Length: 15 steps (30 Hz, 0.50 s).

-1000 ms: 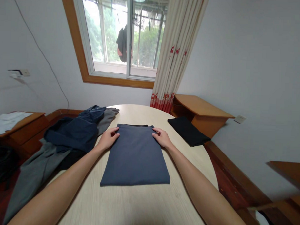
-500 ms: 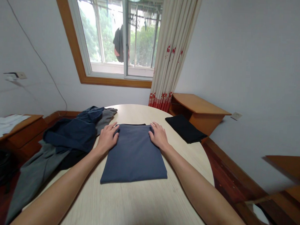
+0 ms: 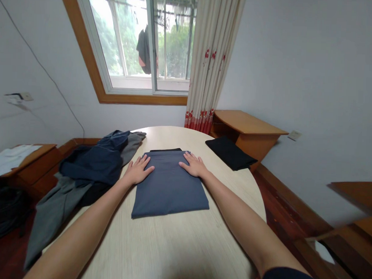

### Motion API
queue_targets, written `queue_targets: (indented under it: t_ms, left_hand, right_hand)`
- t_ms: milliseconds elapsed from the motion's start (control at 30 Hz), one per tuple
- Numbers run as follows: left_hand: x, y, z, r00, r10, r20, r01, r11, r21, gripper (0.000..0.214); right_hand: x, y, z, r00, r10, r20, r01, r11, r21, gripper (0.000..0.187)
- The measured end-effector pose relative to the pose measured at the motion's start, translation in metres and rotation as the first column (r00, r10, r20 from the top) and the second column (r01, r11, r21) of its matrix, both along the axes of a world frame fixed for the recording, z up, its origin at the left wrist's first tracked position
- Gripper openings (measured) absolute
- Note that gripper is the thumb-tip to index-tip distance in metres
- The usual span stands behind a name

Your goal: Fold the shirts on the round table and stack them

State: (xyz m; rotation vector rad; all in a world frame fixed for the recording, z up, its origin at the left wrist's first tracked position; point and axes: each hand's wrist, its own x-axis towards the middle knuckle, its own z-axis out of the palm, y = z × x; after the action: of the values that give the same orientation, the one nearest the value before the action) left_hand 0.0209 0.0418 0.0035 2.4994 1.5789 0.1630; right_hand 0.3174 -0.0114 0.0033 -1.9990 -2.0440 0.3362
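A blue-grey garment (image 3: pixel 170 188), folded into a flat rectangle, lies in the middle of the pale table (image 3: pixel 158 244). On its far left corner rests my left hand (image 3: pixel 138 170), fingers spread and flat. My right hand (image 3: pixel 193 164) lies open on the far right corner, its thumb pointing inward across the cloth. A strip of black cloth (image 3: pixel 165 149) shows from beneath the garment's far edge; the rest of it is hidden.
Rumpled navy and grey clothes (image 3: pixel 93 160) are heaped at the table's left, one grey part hanging over the edge. Folded black cloth (image 3: pixel 230 153) lies at the right rim. Behind it stands a wooden cabinet (image 3: pixel 250 123), beside a curtain (image 3: pixel 213 67).
Both hands have moved from gripping the garment's far corners to lying flatter on top of it, thumbs further inward. The camera view has shifted slightly.
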Motion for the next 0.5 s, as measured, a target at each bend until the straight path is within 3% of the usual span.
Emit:
queue_targets:
  t_ms: [100,167,300,400,500]
  left_hand:
    - [-0.003,-0.004,0.004,0.999,0.044,0.03,-0.045,0.998,0.052,0.064]
    - [0.002,-0.021,0.01,0.997,0.02,0.068,-0.029,0.99,0.137,0.059]
    - [0.032,-0.084,0.018,0.955,-0.273,0.119,0.236,0.936,0.26,0.058]
    - [0.056,-0.128,0.011,0.914,-0.399,0.079,0.378,0.905,0.196,0.062]
    - [0.062,-0.142,0.0,0.919,-0.393,0.037,0.386,0.914,0.126,0.065]
  right_hand:
    - [0.011,-0.003,0.002,0.994,-0.105,-0.018,0.106,0.994,0.018,0.068]
    - [0.006,-0.012,0.008,0.991,-0.13,-0.016,0.131,0.989,0.073,0.061]
    - [-0.032,-0.043,0.022,0.999,0.025,-0.026,-0.018,0.974,0.225,0.057]
    - [-0.068,-0.067,0.021,0.989,0.131,-0.072,-0.112,0.969,0.222,0.057]
    - [-0.085,-0.08,0.012,0.987,0.14,-0.082,-0.126,0.98,0.156,0.056]
